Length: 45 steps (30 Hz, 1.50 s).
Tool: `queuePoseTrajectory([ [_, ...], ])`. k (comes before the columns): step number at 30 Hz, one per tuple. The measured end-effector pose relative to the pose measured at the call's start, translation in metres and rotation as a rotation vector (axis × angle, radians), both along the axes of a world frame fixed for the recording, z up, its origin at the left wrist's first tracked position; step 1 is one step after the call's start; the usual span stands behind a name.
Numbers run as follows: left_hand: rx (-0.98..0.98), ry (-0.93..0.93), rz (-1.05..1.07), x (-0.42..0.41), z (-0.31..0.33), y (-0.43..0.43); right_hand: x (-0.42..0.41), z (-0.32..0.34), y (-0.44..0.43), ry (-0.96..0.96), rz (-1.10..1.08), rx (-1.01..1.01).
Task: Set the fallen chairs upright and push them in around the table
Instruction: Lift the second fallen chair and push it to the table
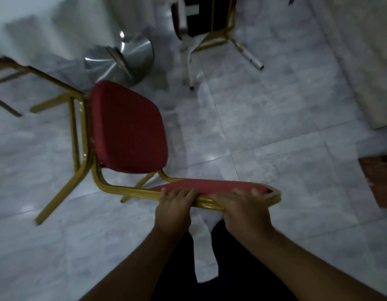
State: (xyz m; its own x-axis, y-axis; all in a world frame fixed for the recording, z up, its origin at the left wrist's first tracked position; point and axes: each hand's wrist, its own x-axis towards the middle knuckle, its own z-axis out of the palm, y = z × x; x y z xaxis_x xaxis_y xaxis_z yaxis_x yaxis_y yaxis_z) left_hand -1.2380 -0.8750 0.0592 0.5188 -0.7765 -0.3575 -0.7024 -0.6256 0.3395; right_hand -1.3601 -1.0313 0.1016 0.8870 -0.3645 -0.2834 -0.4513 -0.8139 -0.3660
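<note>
Chair [127, 127] tipped, legs pointing left, backrest gripped by both hands.

The near chair [127, 127] is tipped over on the floor [275, 131], its legs pointing left. The left hand [175, 208] and the right hand [242, 207] sit side by side on its back, closest to the person. Behind it stands the table's round base [123, 59]. Another chair [210, 29] lies farther back, to the right.
</note>
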Motion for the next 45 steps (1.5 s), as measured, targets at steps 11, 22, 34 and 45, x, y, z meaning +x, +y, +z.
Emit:
queuePoseTrajectory([
  [11,-0.412,-0.018,0.143,0.015,0.099,0.161,0.051,0.122,0.163,-0.161,0.199,0.022],
  [22,-0.555,0.098,0.231,0.068,0.126,0.307,0.012,0.125,0.235,-0.048,0.111,0.066],
  [34,-0.177,-0.254,-0.051,0.049,0.213,0.305,0.062,0.149,0.299,-0.125,0.271,0.122],
  [45,-0.187,-0.421,0.125,0.064,0.230,0.358,0.057,0.127,0.287,-0.161,0.197,0.330],
])
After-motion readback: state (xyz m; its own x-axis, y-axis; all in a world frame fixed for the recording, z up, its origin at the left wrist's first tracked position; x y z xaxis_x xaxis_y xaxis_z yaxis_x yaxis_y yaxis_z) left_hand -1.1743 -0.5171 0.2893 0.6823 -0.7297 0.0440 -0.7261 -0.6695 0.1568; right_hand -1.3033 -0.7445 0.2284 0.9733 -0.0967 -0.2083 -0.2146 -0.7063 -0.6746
